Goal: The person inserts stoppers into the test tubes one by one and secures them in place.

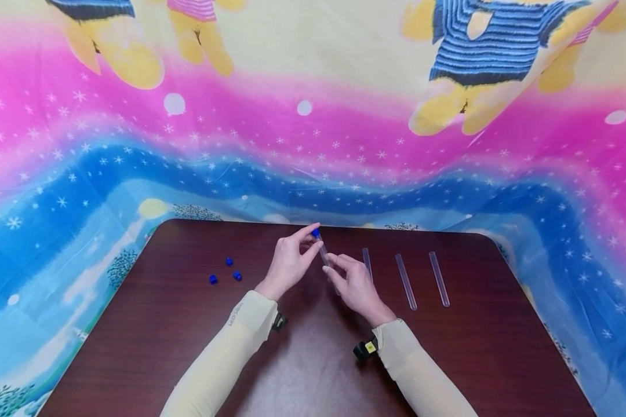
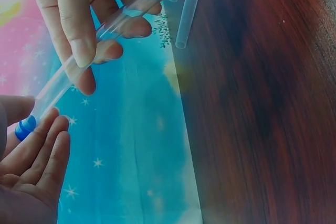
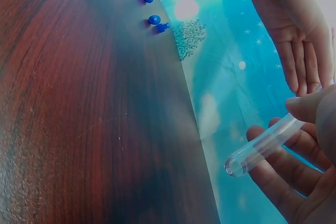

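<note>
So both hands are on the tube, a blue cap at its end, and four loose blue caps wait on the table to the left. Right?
Nearly. The head view shows three loose blue caps on the table, not four; the right wrist view also shows three. The rest stands: the left hand has its fingers at the blue cap on the tube, and the right hand grips the tube.

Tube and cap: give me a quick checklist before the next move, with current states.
1. Right hand grips tube: ok.
2. Left hand fingertips on blue cap: ok.
3. Cap at the tube's end: ok; fully seated: cannot tell.
4. Tube's other end closed and rounded, no crack seen: ok.
5. Three spare caps on table, left of the hands: ok.
6. Three more tubes lying to the right, apart from the hands: ok.
</note>
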### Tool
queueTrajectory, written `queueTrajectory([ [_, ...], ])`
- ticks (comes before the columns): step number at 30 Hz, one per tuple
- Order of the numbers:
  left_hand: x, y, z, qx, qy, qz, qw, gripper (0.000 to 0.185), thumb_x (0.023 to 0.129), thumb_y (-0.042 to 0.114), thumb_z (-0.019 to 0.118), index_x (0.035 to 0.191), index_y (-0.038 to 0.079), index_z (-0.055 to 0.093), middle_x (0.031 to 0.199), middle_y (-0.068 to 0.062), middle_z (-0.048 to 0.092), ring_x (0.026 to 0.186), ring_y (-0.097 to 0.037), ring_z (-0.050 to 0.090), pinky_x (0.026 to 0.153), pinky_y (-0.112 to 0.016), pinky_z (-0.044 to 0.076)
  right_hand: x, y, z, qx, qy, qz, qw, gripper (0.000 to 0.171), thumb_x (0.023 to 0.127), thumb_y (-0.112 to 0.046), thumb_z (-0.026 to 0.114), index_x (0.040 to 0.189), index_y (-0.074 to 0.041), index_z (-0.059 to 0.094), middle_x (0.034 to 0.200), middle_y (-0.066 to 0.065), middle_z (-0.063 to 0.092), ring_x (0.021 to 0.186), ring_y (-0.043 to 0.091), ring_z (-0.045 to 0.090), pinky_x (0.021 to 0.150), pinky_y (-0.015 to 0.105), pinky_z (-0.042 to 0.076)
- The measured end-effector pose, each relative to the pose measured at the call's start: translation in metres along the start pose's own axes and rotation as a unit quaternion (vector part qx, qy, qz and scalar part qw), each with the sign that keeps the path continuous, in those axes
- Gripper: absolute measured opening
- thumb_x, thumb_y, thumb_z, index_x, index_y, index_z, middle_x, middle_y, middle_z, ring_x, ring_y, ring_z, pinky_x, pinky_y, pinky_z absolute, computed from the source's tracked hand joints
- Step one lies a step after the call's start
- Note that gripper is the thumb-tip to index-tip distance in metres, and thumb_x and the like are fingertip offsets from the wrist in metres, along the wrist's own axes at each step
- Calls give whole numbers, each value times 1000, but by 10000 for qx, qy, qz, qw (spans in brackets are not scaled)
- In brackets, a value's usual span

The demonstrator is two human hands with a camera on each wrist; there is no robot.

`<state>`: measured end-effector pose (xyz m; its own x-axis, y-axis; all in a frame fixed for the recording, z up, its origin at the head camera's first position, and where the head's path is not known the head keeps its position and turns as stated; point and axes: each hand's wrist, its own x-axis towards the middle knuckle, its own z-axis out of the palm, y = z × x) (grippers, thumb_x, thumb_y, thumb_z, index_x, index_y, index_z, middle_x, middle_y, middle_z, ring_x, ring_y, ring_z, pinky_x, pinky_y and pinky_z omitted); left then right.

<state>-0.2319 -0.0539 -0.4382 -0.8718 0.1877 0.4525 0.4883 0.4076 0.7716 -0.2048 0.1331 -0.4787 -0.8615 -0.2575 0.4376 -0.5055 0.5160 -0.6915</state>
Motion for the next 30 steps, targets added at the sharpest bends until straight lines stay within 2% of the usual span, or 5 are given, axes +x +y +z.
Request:
queueTrajectory([
  [6,1,1,1,74,21,83,9999,41,97,13,72,137,9,65,103,-8,76,88,-21,74,81,-33,58,0,-2,-1,42,60,-12,10000,30,99,-15,70,127,-5,71,92,-3,68,56,19,53,52,28,44],
  [11,2,2,1,136,85,210,9996,42,96,14,74,136,10,66,107,-8,76,95,-19,73,82,-38,58,0,-4,-3,18,172,-40,9998,30,98,-15,71,127,-6,72,98,-1,70,65,12,57,58,27,48],
  [15,3,4,2,98,104,269,9995,41,96,14,74,136,10,66,109,-8,75,99,-18,72,75,-41,58,0,-4,-5,3,226,-56,9997,30,98,-15,71,127,-6,72,100,0,71,69,10,58,59,27,50],
  [22,4,5,-1,110,68,213,9997,42,96,16,74,137,11,66,112,-7,75,102,-15,71,74,-31,57,2,-5,-3,-15,231,1,9997,31,98,-16,71,127,-6,72,100,1,71,67,13,59,57,27,49],
  [30,5,2,0,-17,120,265,9996,40,96,13,74,135,10,67,107,-9,75,98,-22,73,76,-44,58,4,-4,-2,-29,354,-293,9989,27,98,-16,72,122,-6,74,90,0,70,63,10,62,57,27,50],
])
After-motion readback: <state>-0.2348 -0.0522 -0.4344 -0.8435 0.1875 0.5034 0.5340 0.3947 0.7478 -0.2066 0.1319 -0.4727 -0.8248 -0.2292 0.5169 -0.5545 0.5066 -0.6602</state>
